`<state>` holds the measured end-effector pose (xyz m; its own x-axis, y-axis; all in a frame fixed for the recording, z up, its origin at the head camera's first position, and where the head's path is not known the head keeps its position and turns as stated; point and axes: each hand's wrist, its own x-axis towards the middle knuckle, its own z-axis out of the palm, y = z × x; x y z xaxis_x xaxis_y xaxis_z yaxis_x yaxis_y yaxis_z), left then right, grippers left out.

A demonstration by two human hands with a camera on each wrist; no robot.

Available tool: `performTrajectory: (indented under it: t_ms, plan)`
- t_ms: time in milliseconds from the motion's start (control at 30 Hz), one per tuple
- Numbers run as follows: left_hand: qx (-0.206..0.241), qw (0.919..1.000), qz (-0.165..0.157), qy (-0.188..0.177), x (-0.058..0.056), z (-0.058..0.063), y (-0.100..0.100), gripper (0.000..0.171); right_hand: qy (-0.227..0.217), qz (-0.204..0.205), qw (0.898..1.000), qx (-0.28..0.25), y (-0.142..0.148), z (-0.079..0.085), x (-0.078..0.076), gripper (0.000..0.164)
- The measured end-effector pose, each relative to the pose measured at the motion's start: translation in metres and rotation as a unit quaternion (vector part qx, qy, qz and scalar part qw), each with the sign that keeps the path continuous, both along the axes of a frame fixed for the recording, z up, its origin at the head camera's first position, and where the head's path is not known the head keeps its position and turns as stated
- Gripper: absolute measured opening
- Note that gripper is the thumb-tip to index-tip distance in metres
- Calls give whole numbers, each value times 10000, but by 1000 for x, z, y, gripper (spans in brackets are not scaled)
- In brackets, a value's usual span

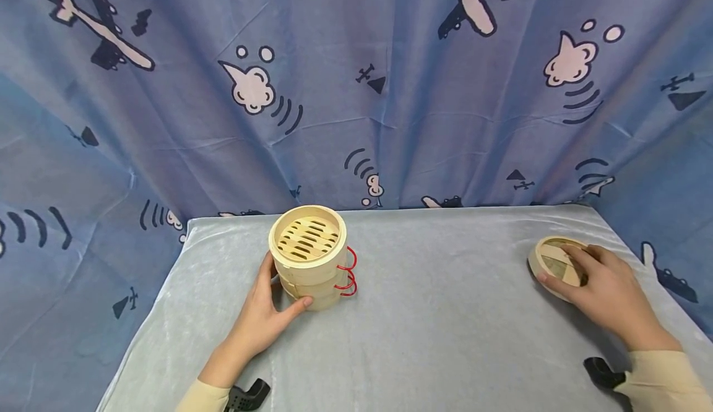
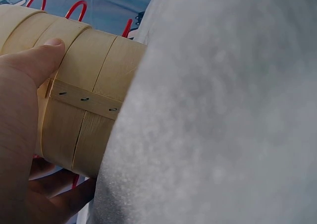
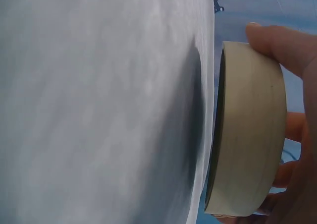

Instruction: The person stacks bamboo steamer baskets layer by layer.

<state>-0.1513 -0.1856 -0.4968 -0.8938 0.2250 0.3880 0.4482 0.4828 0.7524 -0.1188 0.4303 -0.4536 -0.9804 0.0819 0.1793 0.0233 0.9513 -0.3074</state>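
A stack of round bamboo steamer baskets (image 1: 312, 282) stands on the cloth left of centre, its slatted floor visible from above and red loops on its right side. My left hand (image 1: 264, 322) grips the stack low down, thumb in front and fingers round the left and back. In the left wrist view the thumb (image 2: 47, 55) presses the bamboo wall near a stapled seam. At the far right my right hand (image 1: 604, 288) holds a shallow round bamboo steamer lid (image 1: 548, 254) by its rim. The right wrist view shows the lid's side wall (image 3: 250, 130) between thumb and fingers, with a shadow below.
A pale grey cloth (image 1: 434, 313) covers the table. Blue curtains (image 1: 334, 90) printed with planes and clouds hang behind it and at both sides. Black wrist mounts (image 1: 247, 394) are strapped at both cuffs.
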Motion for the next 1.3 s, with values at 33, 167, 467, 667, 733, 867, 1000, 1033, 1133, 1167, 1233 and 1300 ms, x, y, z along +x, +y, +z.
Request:
performTrajectory:
  t_ms: [33, 167, 467, 667, 733, 867, 1000, 1033, 1133, 1167, 1233, 1300]
  plan:
    - [-10, 10000, -10, -16, 0, 1, 0, 121, 33, 58, 10000, -14, -2, 1, -1, 97]
    - [-24, 10000, -34, -90, 0, 3, 3, 120, 111, 233, 9997, -21, -11, 3, -7, 96]
    - [-72, 9997, -109, -211, -3, 4, 10, 122, 381, 611, 9973, -144, -41, 6, -15, 90]
    - [-34, 9997, -70, -239, -1, 6, 9, 123, 570, 923, 9939, -185, -68, 12, -30, 88]
    - [-24, 9997, -81, -231, -1, 6, 8, 123, 613, 953, 9934, -158, -75, 17, -36, 89]
    - [-47, 9998, -72, -180, -2, 6, 6, 122, 737, 1156, 9906, -2, -89, 28, -46, 89]
    - [-38, 9998, -26, -195, -2, 6, 4, 122, 840, 1476, 9852, 222, -106, 39, -56, 89]
    - [-36, 9998, -19, -203, -1, 6, 3, 123, 854, 1546, 9839, 272, -111, 41, -58, 89]
    - [-29, 9997, 2, -232, 1, 6, 2, 122, 890, 1723, 9804, 348, -124, 48, -63, 86]
    - [-30, 9997, 7, -234, 1, 6, 1, 122, 890, 1767, 9796, 350, -129, 50, -64, 84]
    - [-22, 9997, 12, -237, 2, 5, 0, 122, 860, 1837, 9786, 341, -137, 54, -66, 83]
    - [-16, 9997, 26, -232, 2, 4, -1, 122, 820, 1902, 9779, 277, -146, 58, -68, 82]
